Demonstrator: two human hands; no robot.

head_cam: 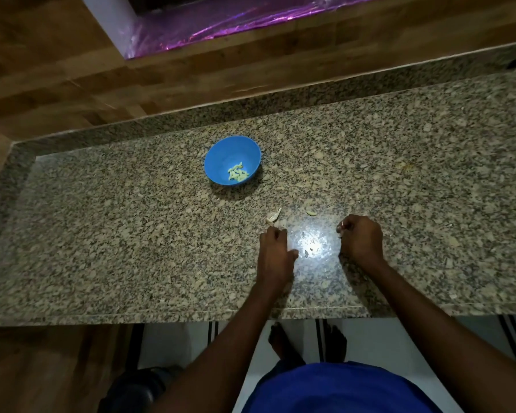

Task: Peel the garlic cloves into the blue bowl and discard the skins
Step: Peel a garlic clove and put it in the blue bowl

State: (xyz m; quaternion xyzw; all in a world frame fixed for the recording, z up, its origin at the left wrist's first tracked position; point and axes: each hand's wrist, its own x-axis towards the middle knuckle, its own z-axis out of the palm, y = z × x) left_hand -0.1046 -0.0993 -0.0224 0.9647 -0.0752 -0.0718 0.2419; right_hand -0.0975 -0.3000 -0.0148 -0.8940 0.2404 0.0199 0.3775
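A speckled granite counter (102, 234) is seen from above, with a raised granite lip along its far edge and wooden panelling (72, 70) behind that lip. Beyond the panelling, an opening lined with purple foil (221, 22) is visible. Below the near edge of the counter, a striped floor covering (319, 338), two bare feet and a blue garment (340, 389) are visible.

The left hand (276, 251) is placed on the counter close to the near edge, roughly at mid-length. Its fingers are extended forward and reach the garlic skins (273, 216); whether a skin is pinched cannot be told. The right hand (361, 238) is held just to the right of the left hand, apart from it, with the fingers curled inward. A small pale piece (342, 225) is pinched at its fingertips; it cannot be told whether this is a clove or a skin.

The blue bowl (221, 156) stands upright on the counter, nearer the far edge than the hands and slightly left of them. A small heap of peeled garlic cloves (237, 172) lies inside the bowl against its near-right wall.

The garlic skins lie loose on the counter between the bowl and the left hand. A single pale fragment (311, 213) lies to their right, between the bowl and the right hand. Small flecks (310, 248) are scattered in the bright reflection between the two hands.
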